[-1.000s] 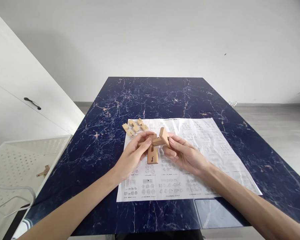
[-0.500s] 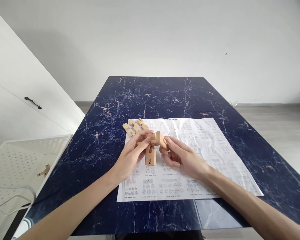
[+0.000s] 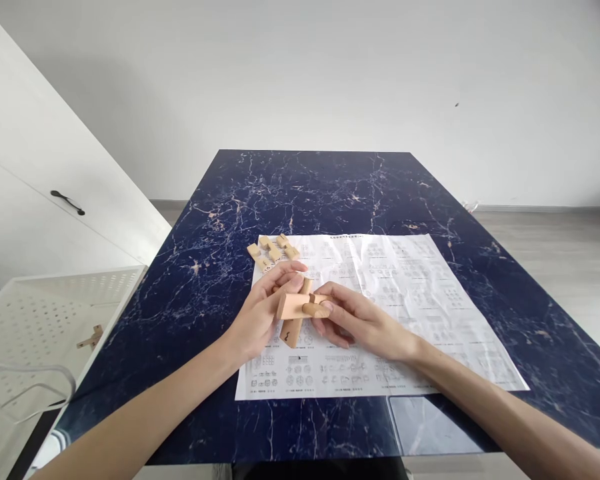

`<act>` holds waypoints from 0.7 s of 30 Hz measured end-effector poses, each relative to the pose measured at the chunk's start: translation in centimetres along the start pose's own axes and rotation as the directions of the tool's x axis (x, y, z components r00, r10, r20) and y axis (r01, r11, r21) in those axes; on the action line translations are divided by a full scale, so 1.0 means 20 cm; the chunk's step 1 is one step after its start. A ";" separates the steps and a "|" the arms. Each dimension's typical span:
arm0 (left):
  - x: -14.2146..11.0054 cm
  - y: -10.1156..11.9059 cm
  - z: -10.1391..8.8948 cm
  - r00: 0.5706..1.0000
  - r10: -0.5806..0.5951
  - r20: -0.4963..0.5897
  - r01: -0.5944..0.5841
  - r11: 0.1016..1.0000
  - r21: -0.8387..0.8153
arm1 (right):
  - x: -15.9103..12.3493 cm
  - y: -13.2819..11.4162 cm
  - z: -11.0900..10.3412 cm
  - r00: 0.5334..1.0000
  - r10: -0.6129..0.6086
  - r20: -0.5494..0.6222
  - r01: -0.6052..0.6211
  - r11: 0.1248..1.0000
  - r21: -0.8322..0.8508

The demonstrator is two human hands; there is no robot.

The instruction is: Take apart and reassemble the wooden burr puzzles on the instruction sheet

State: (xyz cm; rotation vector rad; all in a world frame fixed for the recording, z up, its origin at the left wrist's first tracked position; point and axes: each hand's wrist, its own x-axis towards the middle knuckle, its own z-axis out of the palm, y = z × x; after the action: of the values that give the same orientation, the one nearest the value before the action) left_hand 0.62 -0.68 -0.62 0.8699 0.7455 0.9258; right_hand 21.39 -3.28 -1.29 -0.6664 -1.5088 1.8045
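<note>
Between my two hands is a wooden interlocking puzzle (image 3: 294, 307), made of a few notched bars that cross one another. One bar pointing down toward me carries a dark handwritten mark. My left hand (image 3: 260, 310) is closed around its left side, the thumb along the upper part. From the right, my right hand (image 3: 363, 319) pinches the puzzle near a short rounded bar end; some of its fingers are hidden behind the wood. Beneath both hands lies a creased instruction sheet (image 3: 405, 320) printed with rows of small diagrams.
Several loose notched wooden pieces (image 3: 275, 252), some with handwritten marks, lie at the sheet's upper left corner. The sheet is on a dark blue marbled table (image 3: 320, 193). Left of the table stands a white perforated basket (image 3: 45, 313) with a small wooden piece (image 3: 91, 337) and a cable.
The puzzle has turned in my hands, so a broad bar now faces me crosswise and the marked bar tilts down-left. My right hand has shifted slightly lower.
</note>
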 end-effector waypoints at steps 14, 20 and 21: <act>-0.02 0.03 0.04 0.990 -0.044 0.136 0.049 0.998 -0.035 | -0.02 0.04 0.01 0.995 0.041 -0.096 -0.062 0.969 -0.239; -0.02 0.04 0.04 0.970 -0.056 0.236 0.074 0.995 -0.066 | -0.01 0.02 -0.02 0.996 0.051 -0.075 -0.054 0.998 -0.028; -0.02 0.04 0.04 0.968 -0.058 0.246 0.075 0.995 -0.060 | -0.01 0.02 -0.02 0.996 0.056 -0.074 -0.055 0.998 0.009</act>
State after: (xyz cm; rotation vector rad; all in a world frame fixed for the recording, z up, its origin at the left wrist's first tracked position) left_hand 0.90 -0.99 0.45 0.8746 0.5243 0.7638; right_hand 21.81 -3.18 -1.73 -0.7711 -1.4474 1.8050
